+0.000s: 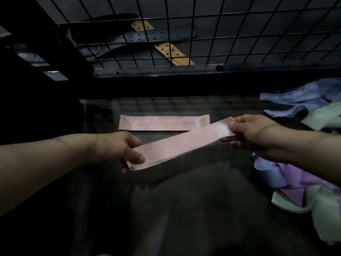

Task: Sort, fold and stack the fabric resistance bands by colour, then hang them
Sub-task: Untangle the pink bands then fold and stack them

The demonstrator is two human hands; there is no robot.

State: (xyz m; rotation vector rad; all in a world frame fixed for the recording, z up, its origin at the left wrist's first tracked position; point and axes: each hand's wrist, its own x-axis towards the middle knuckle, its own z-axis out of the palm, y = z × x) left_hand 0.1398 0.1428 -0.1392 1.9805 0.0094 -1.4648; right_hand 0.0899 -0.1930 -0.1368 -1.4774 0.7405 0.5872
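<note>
While it hangs stretched between the two hands at mid-frame, the pink band [180,145] looks light, soft and limp. It is a flattened fabric loop that would likely sag or twist if held by one end only, so its two short ends seem the best places to hold it. The left hand [118,146], left of centre, pinches the nearer end, thumb on top and fingers curled beneath. The right hand [252,133], right of centre, grips the farther end beside a pale label. The band is held up off the dark table [166,209]. Just beyond, at centre, a second pink band [162,122] lies flat and squared on the table. The held one crosses its right end in this view, and I cannot tell whether they touch. Along the right edge lies a loose heap of blue, purple and green bands [295,182], unsorted. Farthest, across the top, a wire grid [203,34] stands with dark belts [147,36] behind it.
</note>
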